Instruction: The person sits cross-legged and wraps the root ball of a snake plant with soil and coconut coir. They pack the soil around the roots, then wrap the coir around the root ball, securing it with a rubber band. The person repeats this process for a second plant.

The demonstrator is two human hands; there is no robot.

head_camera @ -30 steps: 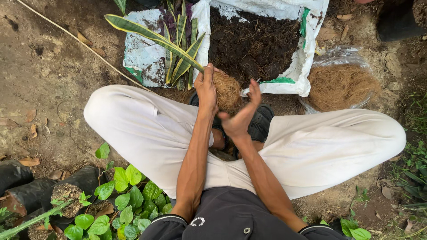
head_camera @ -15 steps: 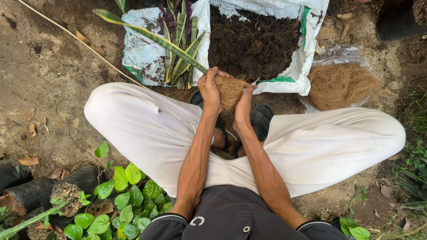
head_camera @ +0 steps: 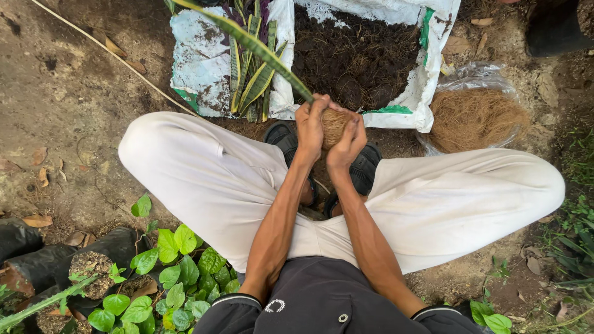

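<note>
Currently both hands press around a brown, fibrous ball of coconut husk (head_camera: 334, 127), held above the person's black sandals (head_camera: 365, 167). Left hand (head_camera: 311, 127) clasps the ball's left side, fingers curled over the top; right hand (head_camera: 348, 142) cups its right side, so the ball is squeezed between the two palms. A long green, yellow-edged, sword-shaped leaf (head_camera: 247, 40) rises out of the ball, slanting away to the upper left. Just beyond the ball lies an opened white woven sack of dark soil (head_camera: 427, 68). Right of the ball sits a clear plastic bag of loose brown fibre (head_camera: 473, 117). Black nursery bags with green-leaved seedlings (head_camera: 105, 266) stand well apart, near the left knee.
</note>
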